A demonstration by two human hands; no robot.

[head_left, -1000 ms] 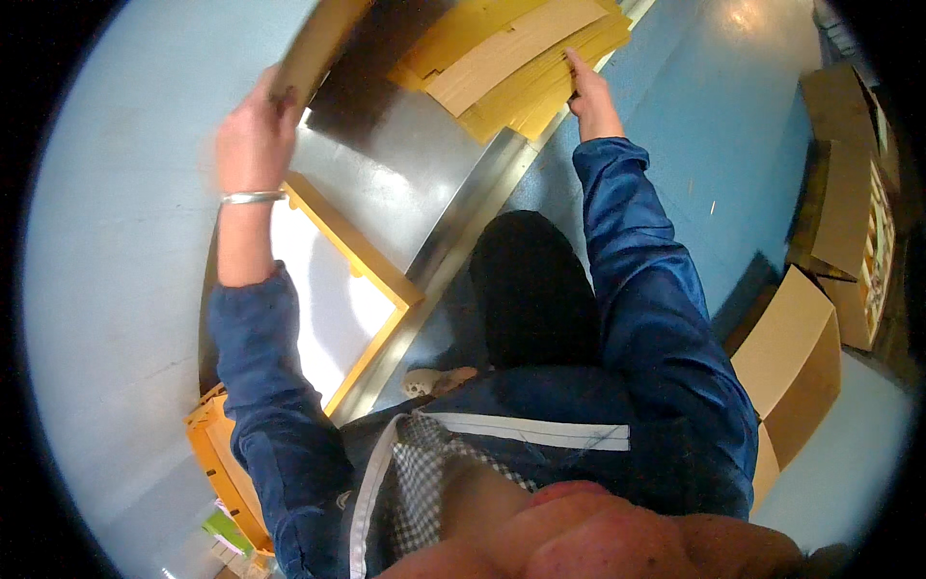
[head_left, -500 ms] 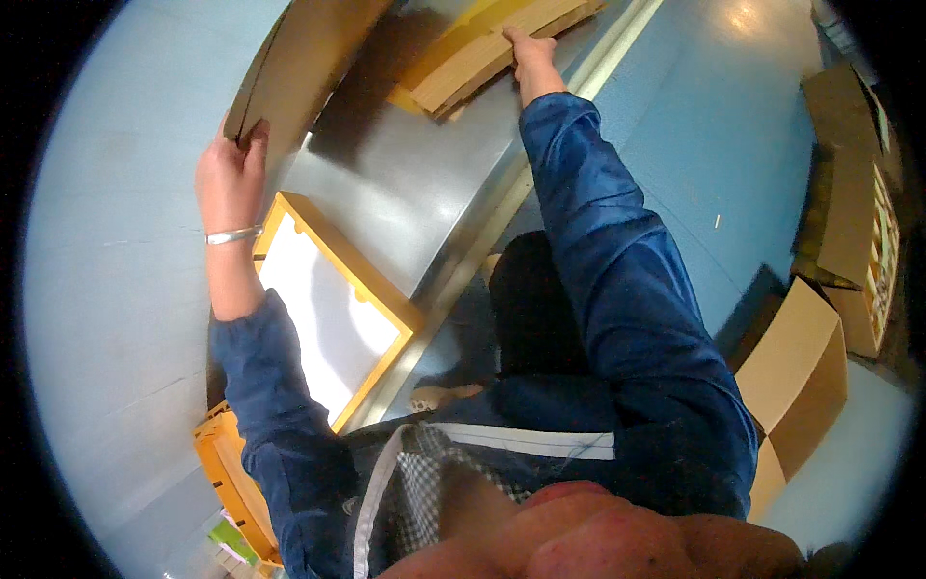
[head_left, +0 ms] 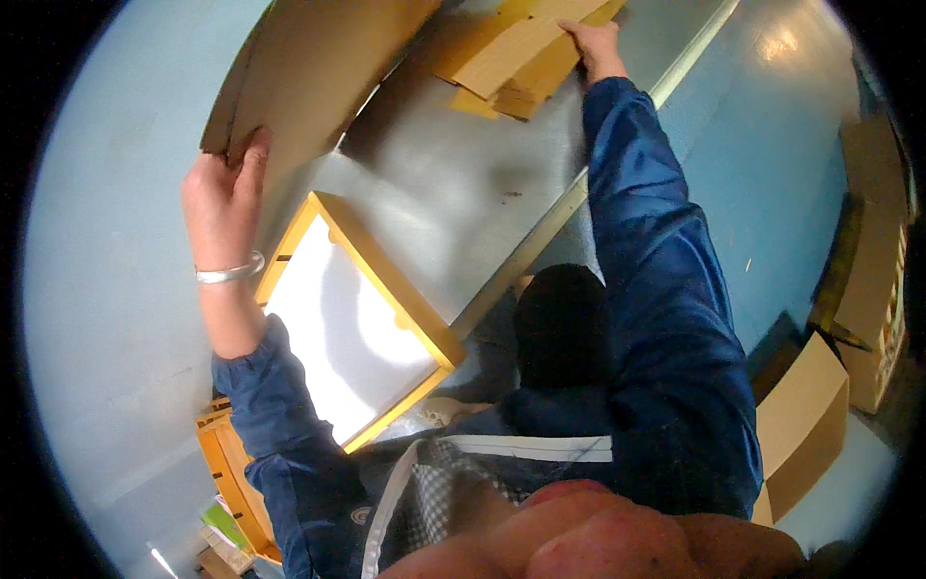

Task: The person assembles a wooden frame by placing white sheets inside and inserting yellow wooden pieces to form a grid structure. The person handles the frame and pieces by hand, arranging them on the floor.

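My left hand (head_left: 224, 188), with a silver bangle at the wrist, is closed on the lower corner of a large brown cardboard sheet (head_left: 318, 72) that stands tilted at the upper left. At the top, my right hand (head_left: 600, 50) has its thumb and fingers closed on the edge of loose cardboard pieces (head_left: 535, 63). These lie fanned out over one another on a metal tabletop (head_left: 424, 207). A shallow box with a yellow wooden frame (head_left: 386, 275) and a white inside rests on the tabletop below them, near my left forearm.
The table's pale edge strip (head_left: 526, 251) runs diagonally past my knee. An open cardboard box (head_left: 805, 415) stands on the blue floor at the right, with another carton (head_left: 873, 251) beyond it. Another yellow wooden box (head_left: 231, 463) sits at the lower left.
My right hand has shifted to the right, and the cardboard pieces under it are more spread out. My left hand keeps hold of the large sheet. The whole view has shifted slightly.
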